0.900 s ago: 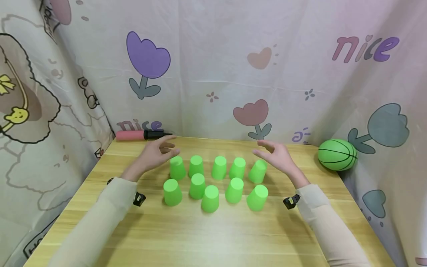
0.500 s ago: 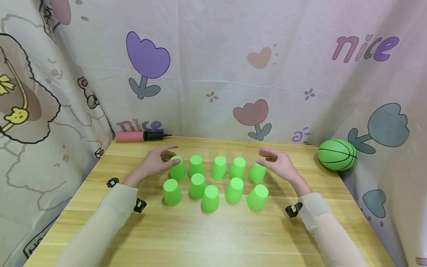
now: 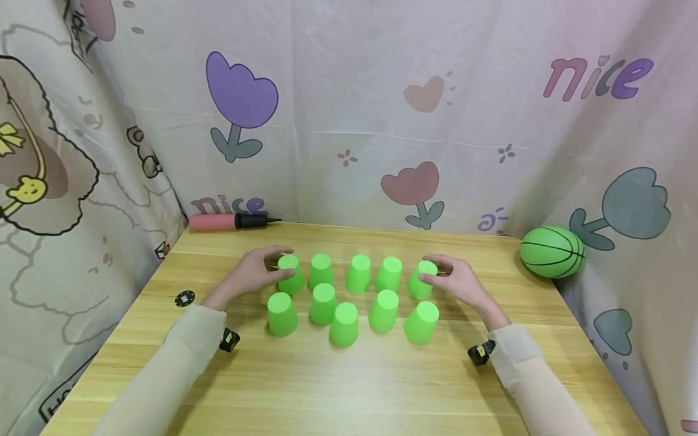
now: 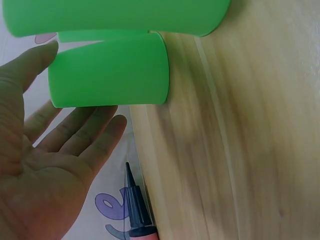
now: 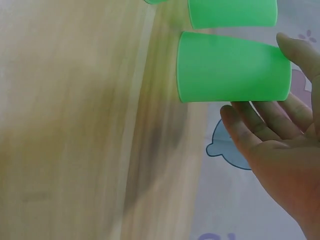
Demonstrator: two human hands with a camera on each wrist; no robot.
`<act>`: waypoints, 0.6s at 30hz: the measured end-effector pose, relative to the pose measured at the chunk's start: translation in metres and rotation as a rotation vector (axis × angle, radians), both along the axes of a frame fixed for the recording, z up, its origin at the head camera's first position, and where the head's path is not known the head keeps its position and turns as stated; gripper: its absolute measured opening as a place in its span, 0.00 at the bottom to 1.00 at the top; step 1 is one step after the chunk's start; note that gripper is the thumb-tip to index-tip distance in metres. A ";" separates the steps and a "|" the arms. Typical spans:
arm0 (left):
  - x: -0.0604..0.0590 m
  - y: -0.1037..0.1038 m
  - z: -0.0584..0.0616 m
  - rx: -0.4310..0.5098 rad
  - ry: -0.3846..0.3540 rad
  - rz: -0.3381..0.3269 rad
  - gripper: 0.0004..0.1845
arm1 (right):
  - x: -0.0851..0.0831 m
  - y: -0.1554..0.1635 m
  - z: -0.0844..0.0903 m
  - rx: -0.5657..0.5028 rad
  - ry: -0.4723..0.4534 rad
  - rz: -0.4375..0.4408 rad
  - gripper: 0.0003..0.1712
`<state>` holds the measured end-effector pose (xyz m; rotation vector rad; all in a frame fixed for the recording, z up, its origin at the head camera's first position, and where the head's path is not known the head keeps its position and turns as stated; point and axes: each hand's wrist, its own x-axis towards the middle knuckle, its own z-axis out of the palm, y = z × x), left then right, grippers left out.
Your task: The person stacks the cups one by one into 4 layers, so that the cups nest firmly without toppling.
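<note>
Several green plastic cups stand upside down on the wooden table in two rough rows. My left hand (image 3: 252,272) is at the left end cup of the back row (image 3: 291,280), its thumb in front and the other fingers behind. In the left wrist view that cup (image 4: 110,70) lies between the thumb tip and loosely spread fingers, apart from the palm. My right hand (image 3: 457,280) is likewise around the right end cup of the back row (image 3: 418,286). The right wrist view shows its thumb beside the base of the cup (image 5: 232,67), with the fingers extended behind it.
A pink and black hand pump (image 3: 229,221) lies along the back left edge of the table (image 3: 349,393). At the back right corner sits a green ball (image 3: 552,252). A black round chip (image 3: 185,298) lies beside my left forearm. Printed curtains hang behind and at both sides.
Both hands have come down and toward me, from above and behind the back row to the two end cups. The cups have stayed in place.
</note>
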<state>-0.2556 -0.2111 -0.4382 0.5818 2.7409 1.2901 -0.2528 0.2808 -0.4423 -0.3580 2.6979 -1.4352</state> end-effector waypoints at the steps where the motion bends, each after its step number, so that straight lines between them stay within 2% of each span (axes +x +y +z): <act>1: 0.000 0.000 0.000 -0.004 -0.001 0.002 0.33 | 0.001 0.000 0.000 -0.009 -0.003 0.005 0.37; 11: -0.002 -0.003 -0.001 -0.021 -0.007 0.028 0.29 | 0.003 0.001 -0.002 -0.011 -0.006 0.007 0.36; 18: -0.008 -0.003 0.009 -0.011 0.009 0.065 0.29 | 0.002 0.000 -0.001 -0.006 -0.002 0.016 0.35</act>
